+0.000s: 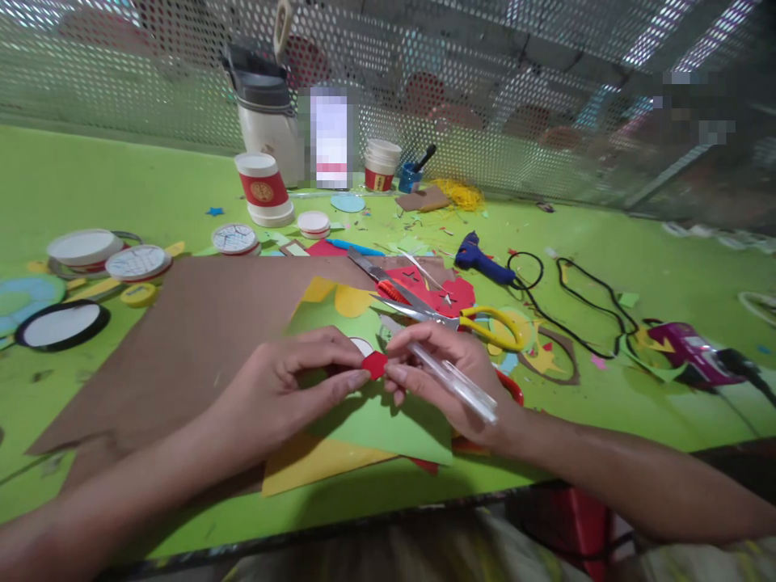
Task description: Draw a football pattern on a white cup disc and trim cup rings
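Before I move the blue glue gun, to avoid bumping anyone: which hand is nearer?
The right hand, below the glue gun and slightly left; the left hand is farther left.

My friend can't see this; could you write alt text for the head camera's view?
A person's left hand pinches a small red paper piece over green paper, next to the right hand, which holds a clear-handled tool. Around them on a green table lie yellow-handled scissors and a blue glue gun.
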The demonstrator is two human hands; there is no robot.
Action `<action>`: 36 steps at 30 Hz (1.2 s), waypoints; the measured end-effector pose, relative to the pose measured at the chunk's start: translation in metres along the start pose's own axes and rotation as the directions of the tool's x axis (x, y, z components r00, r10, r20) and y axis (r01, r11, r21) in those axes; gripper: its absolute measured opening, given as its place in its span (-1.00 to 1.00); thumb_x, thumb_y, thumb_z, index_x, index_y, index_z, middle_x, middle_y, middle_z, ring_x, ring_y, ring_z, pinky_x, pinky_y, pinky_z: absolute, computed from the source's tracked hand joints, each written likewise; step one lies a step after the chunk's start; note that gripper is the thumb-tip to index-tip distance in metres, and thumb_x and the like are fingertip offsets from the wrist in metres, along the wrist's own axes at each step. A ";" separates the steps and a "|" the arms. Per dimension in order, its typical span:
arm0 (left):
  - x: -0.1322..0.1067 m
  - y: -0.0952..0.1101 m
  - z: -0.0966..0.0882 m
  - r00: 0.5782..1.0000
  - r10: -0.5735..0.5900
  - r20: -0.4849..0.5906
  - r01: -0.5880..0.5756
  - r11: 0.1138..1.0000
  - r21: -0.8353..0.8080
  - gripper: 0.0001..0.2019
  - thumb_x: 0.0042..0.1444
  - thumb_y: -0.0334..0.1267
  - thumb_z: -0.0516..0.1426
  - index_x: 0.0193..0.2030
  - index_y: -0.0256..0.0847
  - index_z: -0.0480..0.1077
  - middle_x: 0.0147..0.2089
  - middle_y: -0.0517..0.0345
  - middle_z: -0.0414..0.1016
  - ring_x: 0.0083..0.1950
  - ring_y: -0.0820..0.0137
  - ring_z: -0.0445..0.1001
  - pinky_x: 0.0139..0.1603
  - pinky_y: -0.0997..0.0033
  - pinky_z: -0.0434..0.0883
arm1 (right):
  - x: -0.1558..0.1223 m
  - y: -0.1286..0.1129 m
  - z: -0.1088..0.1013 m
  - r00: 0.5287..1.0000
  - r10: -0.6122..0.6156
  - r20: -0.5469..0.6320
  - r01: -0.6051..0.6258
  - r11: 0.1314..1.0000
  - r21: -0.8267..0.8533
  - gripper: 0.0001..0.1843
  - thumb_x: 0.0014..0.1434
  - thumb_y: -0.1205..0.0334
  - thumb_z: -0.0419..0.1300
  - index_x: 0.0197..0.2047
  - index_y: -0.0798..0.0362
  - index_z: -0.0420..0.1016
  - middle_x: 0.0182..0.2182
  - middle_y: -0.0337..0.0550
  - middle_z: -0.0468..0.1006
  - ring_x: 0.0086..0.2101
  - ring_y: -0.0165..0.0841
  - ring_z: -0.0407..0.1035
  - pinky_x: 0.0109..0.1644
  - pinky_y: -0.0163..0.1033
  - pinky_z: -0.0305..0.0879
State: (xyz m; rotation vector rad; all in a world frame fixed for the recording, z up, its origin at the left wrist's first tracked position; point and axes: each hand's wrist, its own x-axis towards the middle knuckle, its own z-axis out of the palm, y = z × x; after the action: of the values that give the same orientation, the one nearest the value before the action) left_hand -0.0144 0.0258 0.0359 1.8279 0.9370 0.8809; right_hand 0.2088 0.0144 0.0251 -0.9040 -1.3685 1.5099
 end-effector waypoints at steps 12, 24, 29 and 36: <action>0.000 0.016 -0.014 0.874 -0.272 -0.402 0.260 0.962 -0.084 -0.93 0.22 -0.26 0.23 -0.16 -0.09 0.51 -0.20 0.22 0.64 -0.16 0.34 0.58 -0.10 0.37 0.52 | 0.000 -0.003 -0.005 0.995 -0.067 -0.075 0.064 0.997 -0.036 -0.82 0.21 0.29 0.41 -0.13 -0.01 0.54 -0.39 -0.28 0.62 -0.43 -0.44 0.55 -0.32 -0.32 0.58; -0.004 -0.009 -0.009 1.000 0.012 -0.009 -0.007 0.892 0.451 -0.45 0.18 -0.09 0.24 0.30 -0.12 0.32 0.16 -0.01 0.52 0.08 0.08 0.51 0.10 0.08 0.47 | 0.005 -0.005 -0.011 0.994 -0.066 -0.084 0.056 0.991 -0.126 -0.78 0.18 0.22 0.43 -0.14 0.01 0.52 -0.42 -0.27 0.60 -0.45 -0.40 0.55 -0.32 -0.28 0.57; -0.002 -0.015 -0.006 0.993 -0.098 0.062 0.054 0.864 0.501 -0.32 0.11 -0.06 0.30 0.36 -0.15 0.27 0.15 -0.09 0.54 0.14 -0.03 0.47 0.10 -0.04 0.45 | 0.005 -0.001 -0.014 0.989 -0.130 -0.076 0.086 0.901 -0.426 -0.88 0.23 0.27 0.31 -0.13 -0.01 0.53 -0.44 -0.26 0.58 -0.45 -0.38 0.51 -0.36 -0.28 0.49; 0.003 -0.016 -0.004 0.983 -0.180 0.023 0.148 0.870 0.471 -0.32 0.06 -0.12 0.28 0.33 -0.14 0.29 0.06 -0.05 0.58 0.06 0.00 0.52 0.09 -0.03 0.46 | 0.004 0.005 -0.015 0.986 -0.167 0.015 0.144 0.801 -0.581 -0.86 0.20 0.41 0.26 -0.22 0.00 0.59 -0.44 -0.27 0.59 -0.45 -0.39 0.44 -0.35 -0.29 0.36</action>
State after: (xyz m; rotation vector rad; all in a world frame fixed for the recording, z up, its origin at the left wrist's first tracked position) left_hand -0.0205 0.0348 0.0237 2.1237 1.3280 0.5081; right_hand 0.2206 0.0233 0.0182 -1.1450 -1.8753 0.9409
